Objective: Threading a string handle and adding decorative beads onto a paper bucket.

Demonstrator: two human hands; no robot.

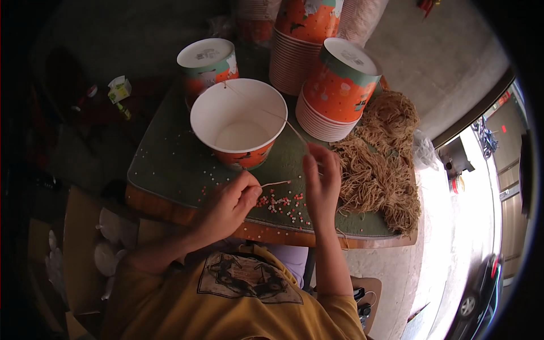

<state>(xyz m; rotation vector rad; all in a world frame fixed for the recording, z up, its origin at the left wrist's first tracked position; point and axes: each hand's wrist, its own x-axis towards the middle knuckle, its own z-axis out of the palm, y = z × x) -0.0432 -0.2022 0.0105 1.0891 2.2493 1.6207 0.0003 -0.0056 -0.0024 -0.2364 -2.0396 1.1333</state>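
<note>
An open paper bucket (255, 96), white inside with an orange printed outside, stands upright on the green tabletop in front of me. A thin cord (294, 129) runs from a small hole at its far left rim, across the opening, to my right hand (323, 184). That hand is raised to the bucket's right, thumb and fingers pinched on the cord. Close to the bucket's near side, my left hand (233, 201) pinches a short piece of cord (276, 183), its end pointing right. Whether both pieces are one cord, I cannot tell. Small red and white beads (277, 203) lie scattered between my hands.
Upside-down bucket stacks (340, 85) stand behind and right, with another inverted bucket (207, 59) at back left. Tangled tan cord bundles (368, 170) cover the table's right side. Cardboard boxes (85, 243) holding clear plastic pieces stand at lower left.
</note>
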